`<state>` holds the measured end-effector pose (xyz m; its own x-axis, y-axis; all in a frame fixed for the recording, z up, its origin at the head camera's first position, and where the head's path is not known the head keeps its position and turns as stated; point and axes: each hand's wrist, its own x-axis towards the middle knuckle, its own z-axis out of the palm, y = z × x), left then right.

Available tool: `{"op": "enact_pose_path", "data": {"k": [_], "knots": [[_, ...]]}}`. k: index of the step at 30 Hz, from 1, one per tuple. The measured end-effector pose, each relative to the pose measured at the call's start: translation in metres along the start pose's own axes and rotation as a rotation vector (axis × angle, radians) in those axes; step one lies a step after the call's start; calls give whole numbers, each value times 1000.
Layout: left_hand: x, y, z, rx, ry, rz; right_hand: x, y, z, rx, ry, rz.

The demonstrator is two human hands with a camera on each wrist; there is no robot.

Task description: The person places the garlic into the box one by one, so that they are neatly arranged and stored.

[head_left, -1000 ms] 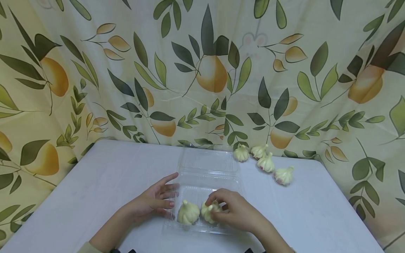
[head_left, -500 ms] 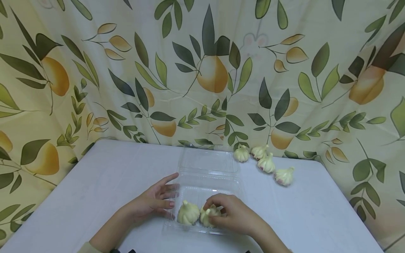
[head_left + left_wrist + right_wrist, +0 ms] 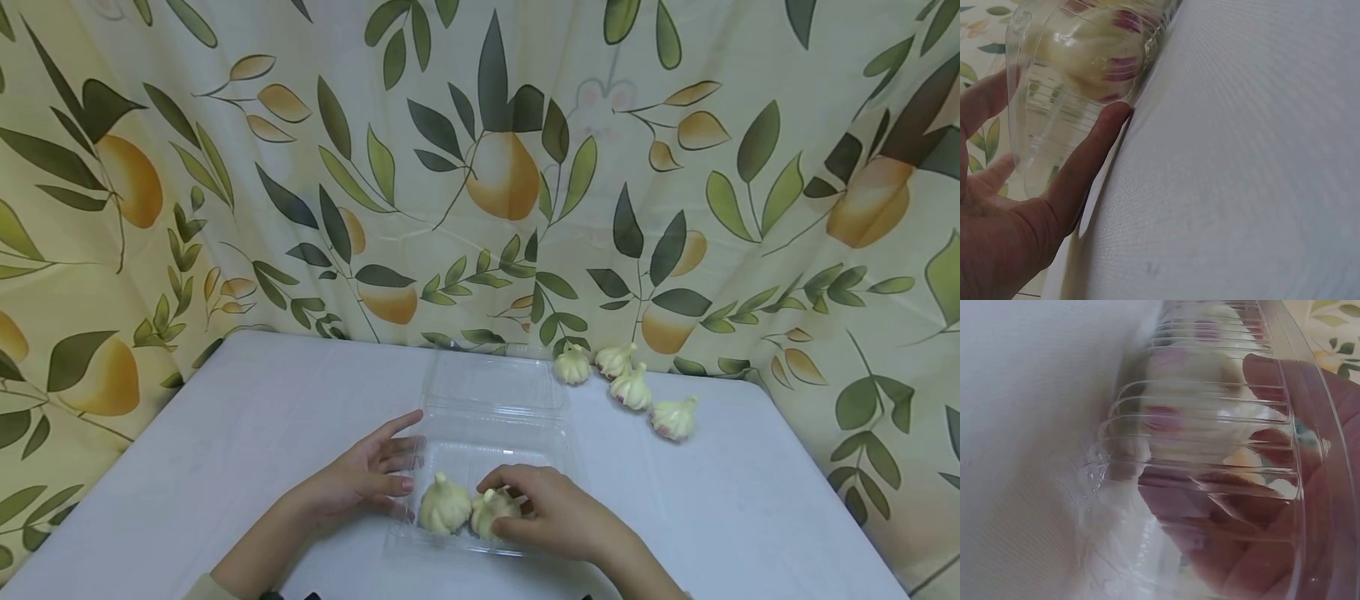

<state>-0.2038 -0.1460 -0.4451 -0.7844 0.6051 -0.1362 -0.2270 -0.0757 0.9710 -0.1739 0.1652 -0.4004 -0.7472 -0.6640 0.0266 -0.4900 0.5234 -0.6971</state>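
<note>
A clear plastic clamshell box [image 3: 450, 455] stands unlidded on the table, its lid folded back. Two garlic bulbs sit side by side along its near edge. My right hand [image 3: 558, 512] reaches inside and holds the right garlic bulb [image 3: 487, 512] between thumb and fingers; through the ribbed wall in the right wrist view, the same bulb [image 3: 1188, 419] shows pink patches. The left garlic bulb [image 3: 444, 504] lies untouched beside it. My left hand [image 3: 363, 472] rests against the box's left side with fingers extended; in the left wrist view a fingertip [image 3: 1116, 112] meets the box's lower edge.
Several more garlic bulbs lie toward the back right of the table, the nearest garlic bulb [image 3: 673, 417] a little apart from the others. The transparent lid [image 3: 495, 385] lies behind the box. A fruit-patterned curtain [image 3: 480, 250] hangs behind the white table [image 3: 300, 400].
My right hand has shifted slightly left and nearer with its garlic bulb, which now sits close against the left one. My left hand has stayed in place.
</note>
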Motion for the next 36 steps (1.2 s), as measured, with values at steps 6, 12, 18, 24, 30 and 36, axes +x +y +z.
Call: {"op": "enact_pose_path", "data": {"k": [6, 12, 18, 24, 30, 36], "knots": [[0, 0, 0, 5, 5, -5, -2, 0, -4, -27, 3, 7], [0, 0, 0, 5, 5, -5, -5, -2, -17, 18, 10, 26], [0, 1, 0, 4, 6, -7, -12, -2, -31, 25, 61, 34], [0, 0, 0, 9, 5, -6, -17, 5, -45, 15, 124, 57], [0, 0, 0, 9, 6, -7, -22, 13, -60, 1, 215, 101], [0, 0, 0, 3, 6, -4, -27, 20, -69, -10, 276, 159]]}}
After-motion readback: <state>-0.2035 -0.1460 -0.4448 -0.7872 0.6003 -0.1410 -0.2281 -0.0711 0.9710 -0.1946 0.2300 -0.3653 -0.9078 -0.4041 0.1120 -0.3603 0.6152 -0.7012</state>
